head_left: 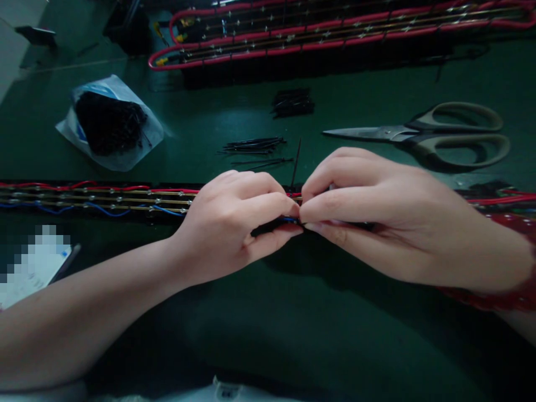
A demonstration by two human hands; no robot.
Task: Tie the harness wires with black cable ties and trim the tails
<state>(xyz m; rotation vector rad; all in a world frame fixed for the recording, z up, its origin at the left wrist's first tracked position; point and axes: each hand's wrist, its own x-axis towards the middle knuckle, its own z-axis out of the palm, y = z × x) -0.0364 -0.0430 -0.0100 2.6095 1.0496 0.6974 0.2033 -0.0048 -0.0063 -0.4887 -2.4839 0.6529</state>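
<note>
A long black strip [119,200] with brass rods, a red wire along its far side and a blue wire [109,211] along its near side runs across the table. Both my hands meet over its middle. My left hand [230,220] is closed, thumb and forefinger pinched at the near edge, where a bit of blue wire shows between them. My right hand [377,215] is closed too, its fingertips pinched against the left ones. Just behind them a thin black cable tie [296,162] sticks up; its lower end is hidden by my fingers.
Behind the strip lie loose cable ties [253,146], a denser bundle of ties [292,103], scissors [391,133] pointing left and an open plastic bag [153,131] of black ties. A red-tubed rod assembly [251,54] lies farther back. Left front holds a blurred-out white item [36,265].
</note>
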